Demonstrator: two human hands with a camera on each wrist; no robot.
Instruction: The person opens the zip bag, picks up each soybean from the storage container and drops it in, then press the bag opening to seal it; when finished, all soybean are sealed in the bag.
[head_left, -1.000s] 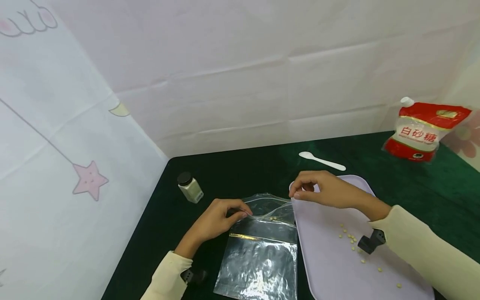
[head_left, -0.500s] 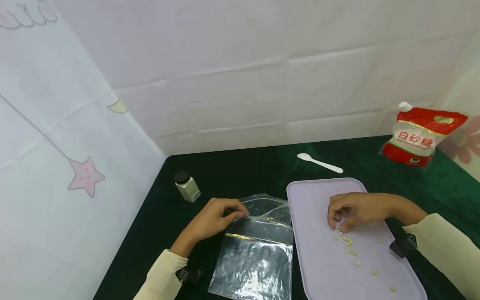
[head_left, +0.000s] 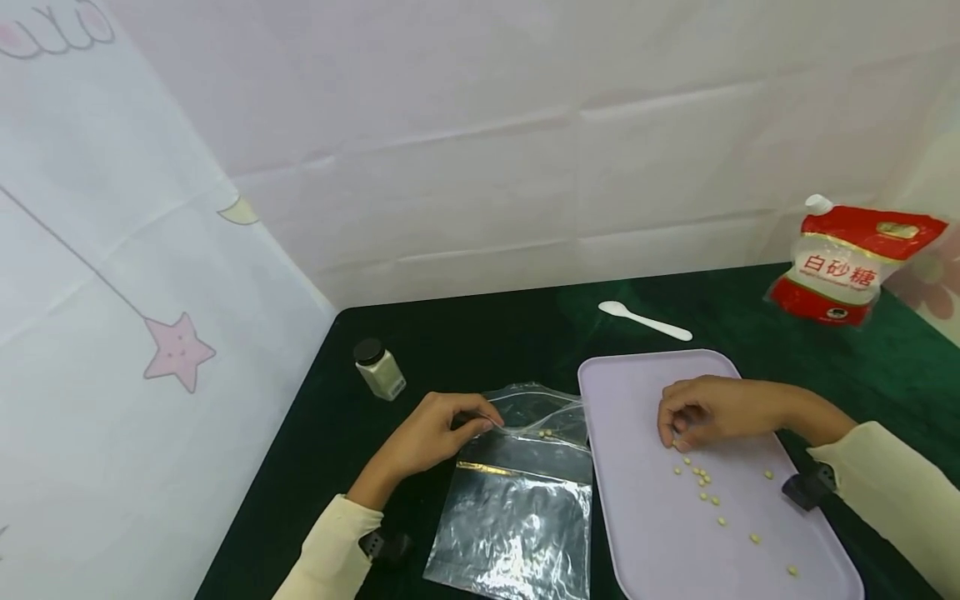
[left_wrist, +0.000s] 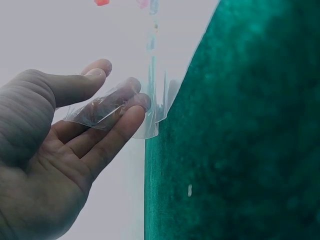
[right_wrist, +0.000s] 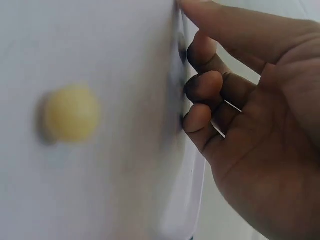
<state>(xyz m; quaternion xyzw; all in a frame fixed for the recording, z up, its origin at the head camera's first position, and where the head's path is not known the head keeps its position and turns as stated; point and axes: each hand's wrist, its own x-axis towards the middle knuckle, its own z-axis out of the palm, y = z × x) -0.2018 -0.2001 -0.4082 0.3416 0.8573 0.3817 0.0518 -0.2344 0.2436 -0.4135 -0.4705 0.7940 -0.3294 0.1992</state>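
Observation:
My left hand (head_left: 438,437) pinches the edge of a clear zip bag (head_left: 517,533) at its mouth, which gapes. In the left wrist view, the clear plastic (left_wrist: 102,112) lies between thumb and fingers. A few soybeans (head_left: 545,433) show through the bag near its opening. Over the lilac tray (head_left: 622,500), my right hand (head_left: 712,412) has its thumb and index fingertip down at the surface, pinching a pale yellow soybean (head_left: 673,445). The right wrist view cuts off those two fingertips; the other fingers are curled, and a loose soybean (right_wrist: 72,114) lies on the tray.
Several more soybeans (head_left: 703,477) are scattered over the tray. Behind it lies a white plastic spoon (head_left: 645,320). A red and white sugar pouch (head_left: 847,265) stands at the back right; a small black-capped jar (head_left: 379,369) is back left. Dark green cloth (head_left: 480,342) covers the table.
My right hand has gone from the bag's mouth rightward and down to the soybeans on the tray, its fingertips coming together over the last half second. The left hand stays at the bag.

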